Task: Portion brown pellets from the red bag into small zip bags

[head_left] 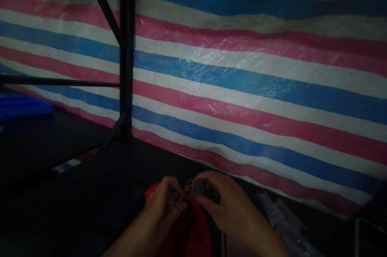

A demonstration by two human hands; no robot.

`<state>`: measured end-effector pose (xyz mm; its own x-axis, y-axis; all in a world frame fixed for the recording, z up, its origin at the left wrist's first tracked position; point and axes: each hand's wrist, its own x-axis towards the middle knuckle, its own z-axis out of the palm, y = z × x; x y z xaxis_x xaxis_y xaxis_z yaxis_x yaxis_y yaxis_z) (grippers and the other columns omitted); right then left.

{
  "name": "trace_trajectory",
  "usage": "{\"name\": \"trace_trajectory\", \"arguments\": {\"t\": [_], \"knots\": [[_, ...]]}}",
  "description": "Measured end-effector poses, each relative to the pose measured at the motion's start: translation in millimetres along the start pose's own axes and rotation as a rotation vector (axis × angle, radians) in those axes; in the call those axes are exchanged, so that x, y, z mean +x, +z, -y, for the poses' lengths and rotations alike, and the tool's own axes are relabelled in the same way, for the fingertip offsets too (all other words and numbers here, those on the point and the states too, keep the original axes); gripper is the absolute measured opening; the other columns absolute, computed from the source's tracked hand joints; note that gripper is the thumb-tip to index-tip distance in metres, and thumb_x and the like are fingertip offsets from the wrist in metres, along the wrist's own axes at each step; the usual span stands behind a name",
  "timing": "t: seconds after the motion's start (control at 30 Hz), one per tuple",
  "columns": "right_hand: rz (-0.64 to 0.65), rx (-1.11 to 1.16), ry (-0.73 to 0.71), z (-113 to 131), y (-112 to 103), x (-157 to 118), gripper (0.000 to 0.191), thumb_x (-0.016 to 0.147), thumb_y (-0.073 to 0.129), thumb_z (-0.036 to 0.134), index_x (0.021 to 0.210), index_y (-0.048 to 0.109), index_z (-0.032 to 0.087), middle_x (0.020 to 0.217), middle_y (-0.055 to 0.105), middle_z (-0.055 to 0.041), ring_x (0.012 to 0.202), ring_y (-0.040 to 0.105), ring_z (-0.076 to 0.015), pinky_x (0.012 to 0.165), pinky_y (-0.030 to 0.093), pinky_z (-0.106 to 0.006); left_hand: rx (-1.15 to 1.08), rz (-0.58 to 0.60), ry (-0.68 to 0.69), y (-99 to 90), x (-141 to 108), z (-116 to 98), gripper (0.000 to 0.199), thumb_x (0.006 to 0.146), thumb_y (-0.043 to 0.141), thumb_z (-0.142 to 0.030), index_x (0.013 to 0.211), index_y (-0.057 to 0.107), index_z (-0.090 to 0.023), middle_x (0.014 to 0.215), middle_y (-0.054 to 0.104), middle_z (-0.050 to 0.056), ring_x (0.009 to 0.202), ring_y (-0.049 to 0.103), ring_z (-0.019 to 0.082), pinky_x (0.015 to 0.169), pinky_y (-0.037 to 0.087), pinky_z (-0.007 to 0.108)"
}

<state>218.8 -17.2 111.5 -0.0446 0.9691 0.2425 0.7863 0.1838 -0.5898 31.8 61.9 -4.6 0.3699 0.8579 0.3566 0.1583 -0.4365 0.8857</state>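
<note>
My left hand (160, 202) is wrapped round a small clear cup (174, 194) with brownish bits inside. My right hand (225, 198) grips another small clear cup (193, 188), tilted so that its mouth points toward the left one; brownish pieces show in it too. The two rims meet or nearly meet; I cannot tell whether they touch. Below both hands lies a red round plate or tray (204, 229) with a dark heap (183, 226) on it, too dim to name.
Crumpled clear plastic bags (284, 220) lie right of my right hand on the black table (121, 168). A dark-screened device (370, 235) is at the lower right corner. A black metal frame (126, 55) rises before the striped sheet (242, 88). Something blue (26, 106) sits at left.
</note>
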Motion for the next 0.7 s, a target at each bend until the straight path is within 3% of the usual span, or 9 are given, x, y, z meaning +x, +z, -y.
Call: {"name": "trace_trajectory", "arguments": {"t": [0.13, 0.23, 0.33, 0.43, 0.53, 0.7], "knots": [[0.106, -0.072, -0.002, -1, 8, -3, 0.028, 0.089, 0.075, 0.013, 0.112, 0.076, 0.030, 0.116, 0.079, 0.0017, 0.112, 0.069, -0.0245, 0.099, 0.045, -0.039, 0.044, -0.303, 0.132, -7.1, 8, 19, 0.028, 0.088, 0.064, -0.037, 0.110, 0.050, -0.028, 0.090, 0.062, -0.001, 0.076, 0.062, 0.019, 0.066, 0.051, 0.029], [0.226, -0.139, -0.041, -2, 24, -4, 0.033, 0.088, 0.078, 0.014, 0.119, 0.076, 0.026, 0.123, 0.078, -0.0046, 0.119, 0.068, -0.0304, 0.105, 0.043, -0.044, 0.050, -0.397, 0.197, -14.8, 16, 32, 0.036, 0.080, 0.069, -0.031, 0.109, 0.047, -0.028, 0.097, 0.061, 0.002, 0.078, 0.064, 0.020, 0.063, 0.055, 0.030], [0.160, -0.092, -0.055, 4, 35, -3, 0.034, 0.090, 0.081, 0.023, 0.123, 0.073, 0.027, 0.125, 0.077, -0.0048, 0.117, 0.069, -0.0291, 0.101, 0.045, -0.041, 0.067, -0.418, 0.215, -14.9, 20, 36, 0.026, 0.085, 0.067, -0.030, 0.104, 0.050, -0.026, 0.092, 0.059, 0.001, 0.073, 0.062, 0.019, 0.058, 0.053, 0.030], [0.007, -0.002, -0.004, 16, 38, -6, 0.015, 0.092, 0.080, 0.028, 0.107, 0.074, 0.028, 0.108, 0.079, 0.0014, 0.102, 0.072, -0.0216, 0.086, 0.047, -0.031, 0.079, -0.391, 0.232, -2.5, 18, 30, 0.023, 0.090, 0.068, -0.032, 0.107, 0.056, -0.023, 0.092, 0.060, 0.000, 0.075, 0.062, 0.018, 0.065, 0.055, 0.032], [-0.043, 0.004, 0.031, 26, 33, -12, 0.004, 0.093, 0.076, 0.024, 0.096, 0.076, 0.026, 0.095, 0.079, 0.0024, 0.088, 0.072, -0.0174, 0.074, 0.044, -0.027, 0.076, -0.335, 0.249, 14.0, 13, 17, 0.030, 0.086, 0.068, -0.028, 0.114, 0.058, -0.024, 0.095, 0.063, 0.001, 0.084, 0.066, 0.021, 0.075, 0.059, 0.038], [-0.108, -0.002, 0.047, 31, 21, -21, 0.015, 0.097, 0.066, 0.021, 0.097, 0.080, 0.024, 0.088, 0.080, 0.0000, 0.076, 0.071, -0.0145, 0.067, 0.044, -0.025, 0.087, -0.262, 0.249, 16.6, 12, -1, 0.043, 0.082, 0.065, -0.025, 0.124, 0.055, -0.025, 0.100, 0.068, 0.005, 0.092, 0.072, 0.026, 0.081, 0.060, 0.042]]}}
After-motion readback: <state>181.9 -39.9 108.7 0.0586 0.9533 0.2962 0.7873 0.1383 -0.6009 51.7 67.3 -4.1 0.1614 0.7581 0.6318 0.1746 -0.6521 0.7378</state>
